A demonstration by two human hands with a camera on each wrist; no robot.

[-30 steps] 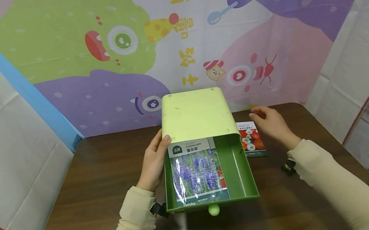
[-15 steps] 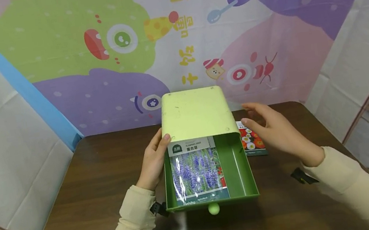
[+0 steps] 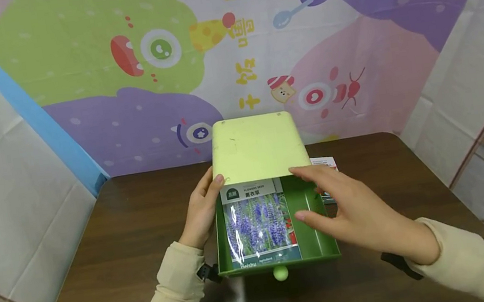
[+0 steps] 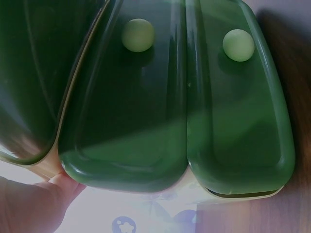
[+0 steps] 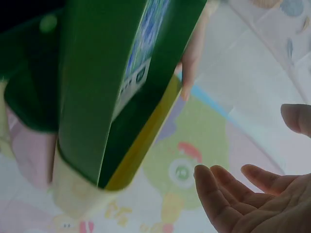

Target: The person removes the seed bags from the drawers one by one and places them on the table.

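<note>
A pale green drawer cabinet (image 3: 257, 146) stands on the table with its dark green top drawer (image 3: 315, 244) pulled out. Inside, on the drawer's left side, lies a flower seed packet (image 3: 259, 226) with purple blossoms; a bit of red shows beneath it. My left hand (image 3: 200, 216) rests against the cabinet's left side, thumb at the top front corner. Over the drawer's right part hovers my right hand (image 3: 357, 207), holding nothing, thumb and fingers spread apart. Behind it, another seed packet (image 3: 323, 161) lies on the table, mostly covered by the hand.
Two lower drawers with round knobs (image 4: 138, 35) are pushed in, as the left wrist view shows. The top drawer's knob (image 3: 280, 273) faces me. Around the cabinet spreads the dark wooden table (image 3: 141, 227). A cartoon-printed cloth (image 3: 134, 114) hangs close behind.
My right hand has moved left and toward me, from beside the red-flower packet to above the drawer, its fingers spreading wider. The left hand, cabinet and drawer have stayed put.
</note>
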